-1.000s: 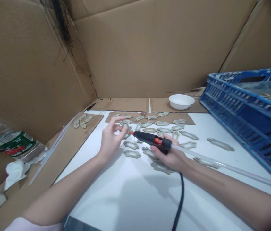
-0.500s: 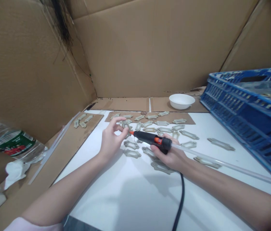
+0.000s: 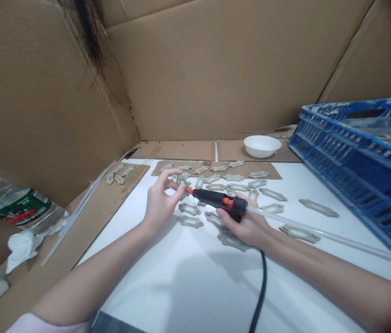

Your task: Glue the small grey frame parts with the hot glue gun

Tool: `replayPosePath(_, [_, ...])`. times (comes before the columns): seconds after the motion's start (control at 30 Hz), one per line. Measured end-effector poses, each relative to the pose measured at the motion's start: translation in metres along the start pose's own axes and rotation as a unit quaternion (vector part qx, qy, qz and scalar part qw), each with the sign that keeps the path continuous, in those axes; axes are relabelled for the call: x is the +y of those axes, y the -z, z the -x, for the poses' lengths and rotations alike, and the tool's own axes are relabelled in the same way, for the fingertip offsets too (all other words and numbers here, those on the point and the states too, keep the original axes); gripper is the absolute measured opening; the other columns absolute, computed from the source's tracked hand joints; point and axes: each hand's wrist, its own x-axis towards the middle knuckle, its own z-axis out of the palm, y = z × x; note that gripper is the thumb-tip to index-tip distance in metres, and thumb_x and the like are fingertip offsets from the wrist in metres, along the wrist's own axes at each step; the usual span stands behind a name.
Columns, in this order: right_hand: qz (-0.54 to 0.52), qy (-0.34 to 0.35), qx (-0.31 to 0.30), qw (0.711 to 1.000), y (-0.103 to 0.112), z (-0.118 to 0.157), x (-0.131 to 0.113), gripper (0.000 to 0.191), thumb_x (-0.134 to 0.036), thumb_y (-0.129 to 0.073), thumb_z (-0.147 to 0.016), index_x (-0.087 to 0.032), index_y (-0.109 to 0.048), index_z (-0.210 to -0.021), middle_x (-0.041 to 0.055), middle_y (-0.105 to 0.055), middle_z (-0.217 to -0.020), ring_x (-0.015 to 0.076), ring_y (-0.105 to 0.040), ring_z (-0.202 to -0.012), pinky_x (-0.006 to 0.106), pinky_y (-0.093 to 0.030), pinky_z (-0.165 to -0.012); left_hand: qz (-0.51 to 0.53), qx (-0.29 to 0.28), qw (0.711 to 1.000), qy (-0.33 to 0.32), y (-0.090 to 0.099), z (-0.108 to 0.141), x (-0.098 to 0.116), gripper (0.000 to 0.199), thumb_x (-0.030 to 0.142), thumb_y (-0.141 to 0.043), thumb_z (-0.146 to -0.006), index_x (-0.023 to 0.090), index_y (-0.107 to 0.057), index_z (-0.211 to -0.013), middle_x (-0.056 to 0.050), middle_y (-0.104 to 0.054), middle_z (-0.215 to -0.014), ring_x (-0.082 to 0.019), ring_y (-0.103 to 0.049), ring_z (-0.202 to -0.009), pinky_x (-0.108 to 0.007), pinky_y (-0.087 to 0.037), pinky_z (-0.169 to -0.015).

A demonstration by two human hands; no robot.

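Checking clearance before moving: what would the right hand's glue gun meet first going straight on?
The glue gun in the right hand would probably meet the small frame pinched in the left hand first; its orange tip looks close, though depth is unclear.

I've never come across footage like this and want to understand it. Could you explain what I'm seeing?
There's no robot here: these are a person's bare hands, seen by a camera on their head looking forward and down. The left hand pinches a small piece. The right hand holds what looks like a glue gun, a clear stick protruding from its back. Its orange tip is at the piece; contact is unclear. Similar flat, frame-shaped pieces lie on the white surface and on cardboard. A blue crate stands rightward.
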Motion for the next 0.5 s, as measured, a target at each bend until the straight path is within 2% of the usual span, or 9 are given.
replayPosePath(0.27, [-0.008,-0.022,-0.003,1.0,-0.0002,0.0006,0.0008,0.034,-0.041,-0.039,-0.079,-0.02,-0.044,-0.053,-0.0001,-0.045,-0.049,0.0143,-0.044,-0.053,0.027,-0.035,-0.055,-0.019,0.015,1.0,-0.001,0.0014,-0.0008,-0.0004,0.025,0.023,-0.054,-0.075,0.023,-0.051,-0.099,0.004,-0.06,-0.063,-0.014,-0.06,-0.068,-0.024,-0.041,-0.068])
replayPosePath(0.5, [0.001,-0.022,0.014,1.0,-0.0008,0.0002,0.0011,0.037,-0.041,-0.037,-0.08,-0.02,-0.045,-0.052,-0.0006,-0.045,-0.049,0.0131,-0.043,-0.05,0.026,-0.036,-0.055,-0.001,0.024,1.0,0.002,0.0048,-0.004,-0.0002,0.028,0.027,-0.053,-0.075,0.022,-0.05,-0.102,0.004,-0.058,-0.059,-0.015,-0.061,-0.069,-0.028,-0.04,-0.077])
